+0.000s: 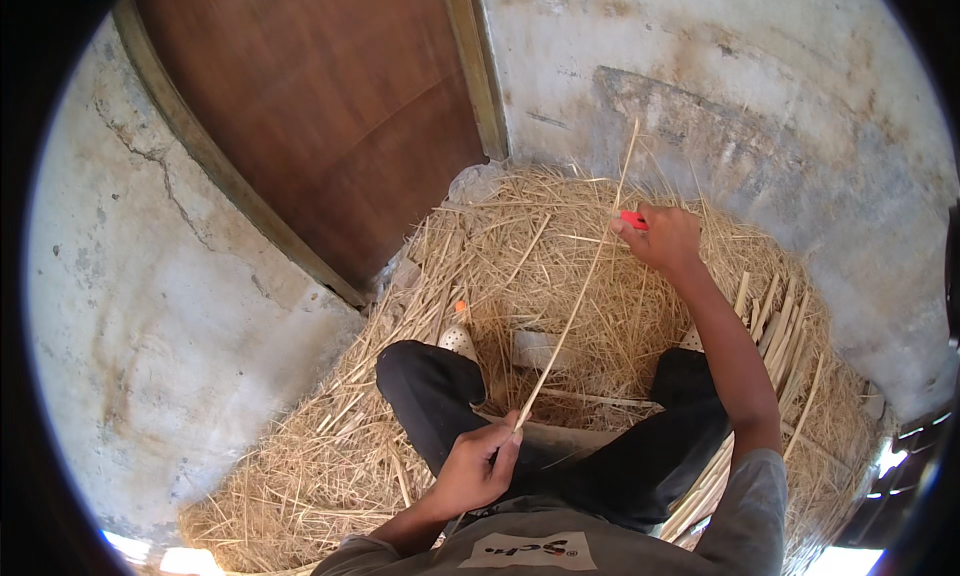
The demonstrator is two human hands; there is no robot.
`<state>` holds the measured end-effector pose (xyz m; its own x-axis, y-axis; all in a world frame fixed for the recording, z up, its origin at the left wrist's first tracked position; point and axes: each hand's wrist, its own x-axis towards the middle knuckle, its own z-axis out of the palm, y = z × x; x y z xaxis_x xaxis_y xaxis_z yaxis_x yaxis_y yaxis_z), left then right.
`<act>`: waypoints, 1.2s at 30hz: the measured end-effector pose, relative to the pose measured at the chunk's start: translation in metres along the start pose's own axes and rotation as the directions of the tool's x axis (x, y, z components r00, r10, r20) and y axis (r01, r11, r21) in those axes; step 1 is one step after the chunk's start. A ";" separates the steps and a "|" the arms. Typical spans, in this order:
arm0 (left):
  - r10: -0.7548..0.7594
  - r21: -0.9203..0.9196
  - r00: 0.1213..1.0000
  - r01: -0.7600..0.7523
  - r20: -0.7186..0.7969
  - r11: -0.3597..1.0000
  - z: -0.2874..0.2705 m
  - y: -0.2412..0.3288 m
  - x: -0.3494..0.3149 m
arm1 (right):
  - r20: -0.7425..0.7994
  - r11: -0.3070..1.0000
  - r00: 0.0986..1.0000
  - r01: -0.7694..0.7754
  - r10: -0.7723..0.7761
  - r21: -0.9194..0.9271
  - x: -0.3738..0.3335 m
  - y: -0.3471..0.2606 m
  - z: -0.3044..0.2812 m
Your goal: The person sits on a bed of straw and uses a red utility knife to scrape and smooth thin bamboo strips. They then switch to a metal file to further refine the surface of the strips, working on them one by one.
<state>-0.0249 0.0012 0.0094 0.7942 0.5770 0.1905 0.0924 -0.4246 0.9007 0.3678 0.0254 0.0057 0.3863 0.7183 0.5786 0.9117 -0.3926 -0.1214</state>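
A long thin bamboo strip [572, 328] slants from my lap up and away to the right, its far tip rising past my right hand toward the wall. Near my lap, my left hand [478, 466] is closed, pinching the strip's near part between thumb and fingers. My right hand [665, 238], on an outstretched arm, grips a small red tool [634, 219] against the strip. Its blade, if any, is too small to make out, so I cannot tell its exact kind.
Thin shavings [520, 206] cover the floor. A bundle of split bamboo strips [785, 326] lies to my right. Ahead, a pale block [540, 350] sits between my feet, and a small orange thing [460, 306] lies by my left shoe [458, 342]. A brown door [320, 106] and stained walls [700, 36] stand close.
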 end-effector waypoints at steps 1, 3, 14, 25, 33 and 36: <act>-0.008 0.014 0.999 0.007 0.052 1.000 -0.003 -0.002 -0.003 | 0.018 0.999 0.999 -0.030 0.030 -0.024 0.000 0.003 0.002; -0.017 0.028 0.991 0.013 0.129 1.000 -0.004 -0.006 -0.008 | -0.005 0.983 0.984 -0.177 0.177 -0.051 0.010 0.039 0.012; -0.037 0.154 0.953 -0.010 0.301 0.988 -0.034 -0.018 -0.047 | -0.125 0.857 0.860 -0.506 0.495 -0.093 -0.011 0.171 0.025; -0.408 -0.510 0.896 0.438 0.178 0.740 0.009 -0.030 0.038 | 0.274 0.864 0.961 -0.149 0.013 0.481 -0.063 -0.034 -0.022; -0.384 -0.871 0.844 0.463 0.376 0.165 0.020 -0.007 0.072 | 0.044 0.823 0.923 0.318 -0.382 0.471 -0.085 -0.086 -0.026; -0.370 -0.896 0.842 0.440 0.392 0.054 0.023 -0.007 0.074 | 0.002 0.864 0.955 0.269 -0.298 0.425 -0.079 -0.083 -0.023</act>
<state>0.0473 0.0312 0.0088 0.8702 0.3698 -0.3255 -0.1837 0.8566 0.4822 0.2584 -0.0119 -0.0115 0.0978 0.8036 0.5870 0.9512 0.0980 -0.2926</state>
